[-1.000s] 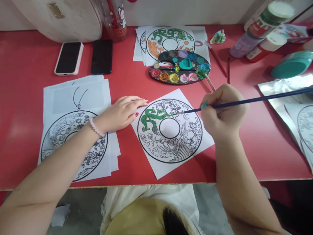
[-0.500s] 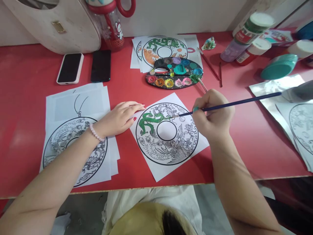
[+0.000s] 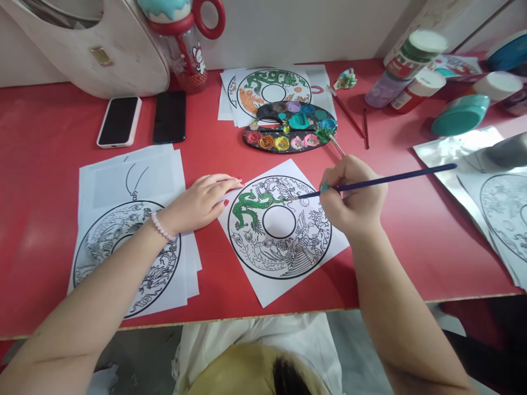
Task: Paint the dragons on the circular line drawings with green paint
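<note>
A white sheet with a printed ring of dragon and phoenix line art (image 3: 272, 263) lies turned at an angle in front of me. Part of its dragon (image 3: 251, 206) is painted green; the phoenix is uncoloured. My right hand (image 3: 354, 195) grips a dark blue paintbrush (image 3: 395, 179), its tip touching the dragon at the end of the green stretch. Fingers spread and flat, my left hand (image 3: 206, 200) rests at the sheet's left edge. Beyond the sheet sits a black oval paint palette (image 3: 267, 126) with several colours; another brush (image 3: 337, 147) leans on its green well.
Left, a stack of printed sheets (image 3: 164, 164) lies below two phones (image 3: 119, 122). At the back are a white bag (image 3: 123, 55), a drinking bottle (image 3: 187, 60) and a partly coloured sheet (image 3: 226, 104). Paint bottles (image 3: 411, 60), thin brushes (image 3: 349, 114) and a silver packet (image 3: 436, 148) occupy the right.
The view has shifted slightly. My right hand and the brush tip have moved a very little along the dragon; my left hand stays put on the sheet's edge.
</note>
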`<state>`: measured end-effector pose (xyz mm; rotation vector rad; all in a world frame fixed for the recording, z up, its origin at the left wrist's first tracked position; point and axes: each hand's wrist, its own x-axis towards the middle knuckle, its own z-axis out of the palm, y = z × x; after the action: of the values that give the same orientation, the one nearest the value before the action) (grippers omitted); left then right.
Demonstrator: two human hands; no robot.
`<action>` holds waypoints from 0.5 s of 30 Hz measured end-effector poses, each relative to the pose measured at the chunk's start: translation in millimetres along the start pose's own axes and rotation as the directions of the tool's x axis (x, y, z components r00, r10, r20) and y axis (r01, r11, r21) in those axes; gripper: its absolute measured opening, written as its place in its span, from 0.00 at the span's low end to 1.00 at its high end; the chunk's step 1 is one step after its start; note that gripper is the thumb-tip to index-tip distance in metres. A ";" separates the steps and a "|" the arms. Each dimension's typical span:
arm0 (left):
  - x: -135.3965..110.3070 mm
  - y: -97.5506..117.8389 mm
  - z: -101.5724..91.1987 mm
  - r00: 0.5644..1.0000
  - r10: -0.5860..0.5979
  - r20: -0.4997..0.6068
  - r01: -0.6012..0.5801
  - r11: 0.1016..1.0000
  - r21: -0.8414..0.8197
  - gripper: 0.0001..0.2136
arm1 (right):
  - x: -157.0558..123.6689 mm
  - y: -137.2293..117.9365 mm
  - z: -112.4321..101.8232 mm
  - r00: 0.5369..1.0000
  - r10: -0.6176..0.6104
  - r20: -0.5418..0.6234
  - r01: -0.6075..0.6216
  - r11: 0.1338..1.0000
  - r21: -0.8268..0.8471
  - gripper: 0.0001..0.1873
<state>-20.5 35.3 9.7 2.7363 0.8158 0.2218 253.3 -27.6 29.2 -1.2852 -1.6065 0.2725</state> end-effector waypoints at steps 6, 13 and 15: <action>0.3 -0.3 0.9 1.000 0.002 0.006 -0.002 1.000 0.013 0.20 | 0.0 0.2 -0.1 0.999 -0.033 -0.001 0.034 0.999 0.034 0.10; -0.3 -0.9 2.3 1.000 0.007 -0.008 -0.007 1.000 0.016 0.20 | -1.0 0.2 -0.7 1.000 -0.022 0.022 0.020 0.997 0.079 0.10; -0.7 -1.2 2.5 1.000 0.008 -0.013 -0.008 1.000 0.016 0.20 | -0.8 0.1 -0.5 0.999 -0.030 0.035 0.028 0.998 0.064 0.10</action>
<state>-21.2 35.3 6.9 2.7563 0.8138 0.2366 253.7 -28.4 28.9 -1.2139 -1.6328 0.3273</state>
